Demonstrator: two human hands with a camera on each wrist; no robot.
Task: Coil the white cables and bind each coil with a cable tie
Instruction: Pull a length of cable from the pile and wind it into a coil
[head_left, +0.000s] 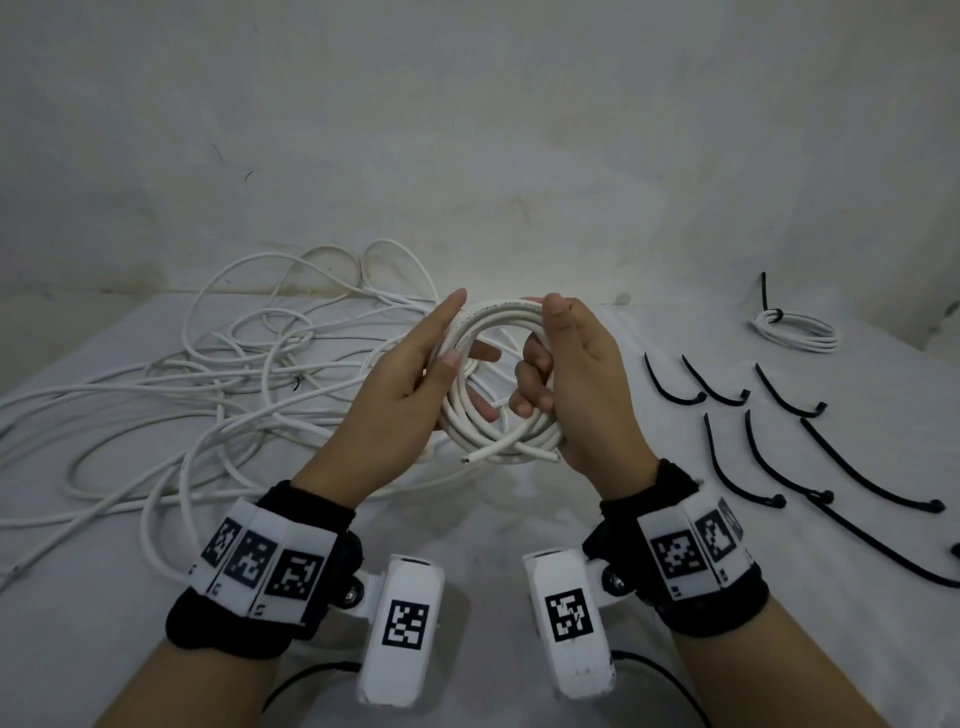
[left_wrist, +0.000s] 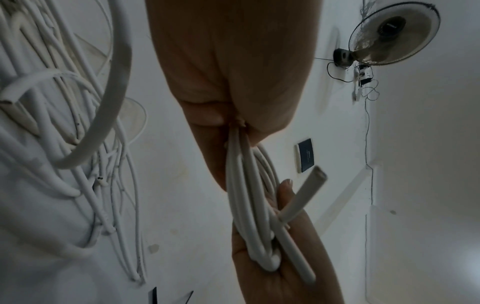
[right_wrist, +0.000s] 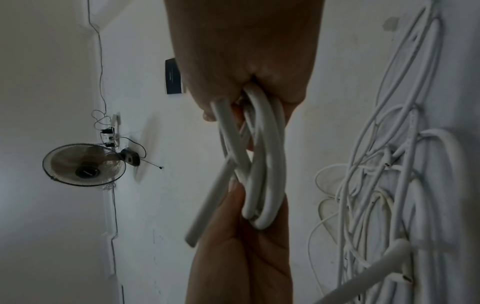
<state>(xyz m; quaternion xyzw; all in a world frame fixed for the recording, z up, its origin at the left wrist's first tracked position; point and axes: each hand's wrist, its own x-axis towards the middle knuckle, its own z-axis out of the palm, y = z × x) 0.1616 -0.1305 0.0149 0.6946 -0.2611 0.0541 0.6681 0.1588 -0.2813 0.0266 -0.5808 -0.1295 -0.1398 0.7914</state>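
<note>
Covering the worktop (head_left: 519, 530) up to a stained wall (head_left: 467, 130), a white cloth (head_left: 104, 597) lies under the coil (head_left: 498, 384), pinched by left hand (head_left: 410, 384) and right hand (head_left: 582, 384), loose cables (head_left: 208, 374) to its left, black ties (head_left: 779, 441) right.

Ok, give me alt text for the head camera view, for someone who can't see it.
Two hands hold up a coil of white cable above a white table, the left hand on its left side and the right hand on its right. Loose white cables sprawl to the left; black cable ties and a tied coil lie to the right.
</note>
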